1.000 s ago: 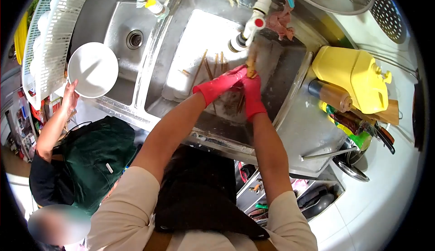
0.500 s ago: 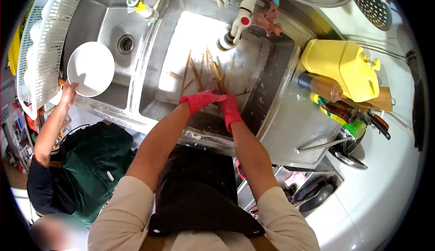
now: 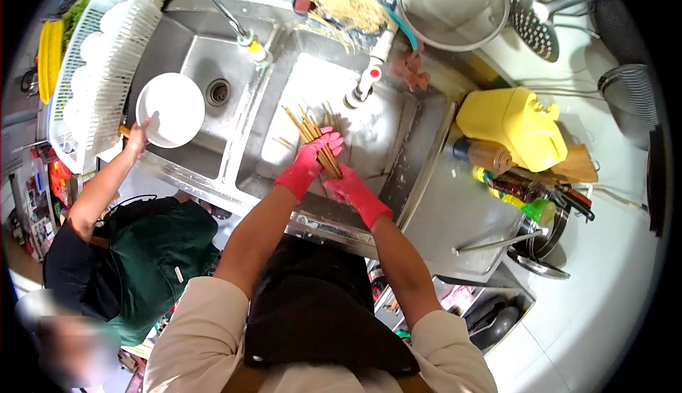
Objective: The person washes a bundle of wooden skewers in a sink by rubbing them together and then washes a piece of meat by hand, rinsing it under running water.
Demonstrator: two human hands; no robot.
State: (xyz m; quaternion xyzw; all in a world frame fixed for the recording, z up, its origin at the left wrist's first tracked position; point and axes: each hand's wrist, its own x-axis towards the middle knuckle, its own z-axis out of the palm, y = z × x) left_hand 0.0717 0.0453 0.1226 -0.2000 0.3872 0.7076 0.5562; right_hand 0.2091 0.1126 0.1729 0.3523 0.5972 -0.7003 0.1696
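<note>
A bundle of brown chopsticks (image 3: 304,124) slants across the right sink basin (image 3: 408,155). My left hand (image 3: 310,162), in a pink rubber glove, is wrapped around its middle. My right hand (image 3: 354,188), gloved the same way, closes at the lower ends of the bundle, its fingertips partly hidden by the sticks. A few loose chopsticks (image 3: 283,142) lie in the basin beyond my hands. The white tap (image 3: 366,84) with a red dot hangs over the basin.
On the left, a co-worker's hand (image 3: 136,137) holds a white bowl (image 3: 172,110) over the other basin (image 3: 195,52). A white dish rack (image 3: 117,56) stands beside it. Right of the sink are a yellow jug (image 3: 504,124), bottles (image 3: 490,156) and a large strainer (image 3: 455,6).
My hands have lifted the chopsticks from the basin floor into a bundle, and my right hand has moved down to its lower ends. The camera view has shifted slightly.
</note>
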